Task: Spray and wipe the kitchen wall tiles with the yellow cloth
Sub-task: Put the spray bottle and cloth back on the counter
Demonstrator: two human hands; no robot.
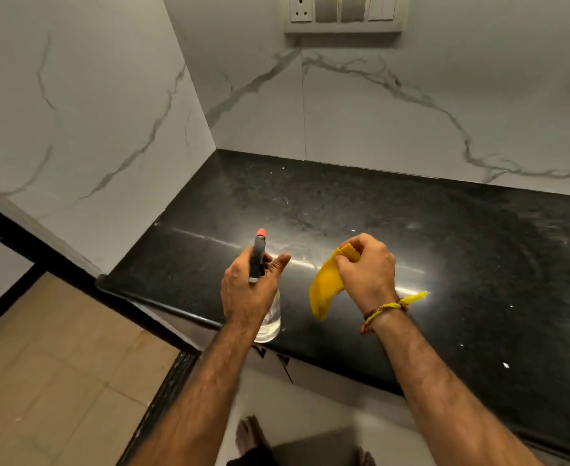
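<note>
Left hand grips the bottle, nozzle aimed ahead at the tiles beyond the surface; right hand, beside the bottle, pinches the cloth.

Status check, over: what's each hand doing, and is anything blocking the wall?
Left hand grips spray bottle, nozzle toward the corner. Right hand pinches yellow cloth over the counter. Wall tiles unobstructed.

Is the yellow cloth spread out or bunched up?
Bunched. The right hand grips the cloth folded over itself, its loose end hanging down above the counter.
</note>
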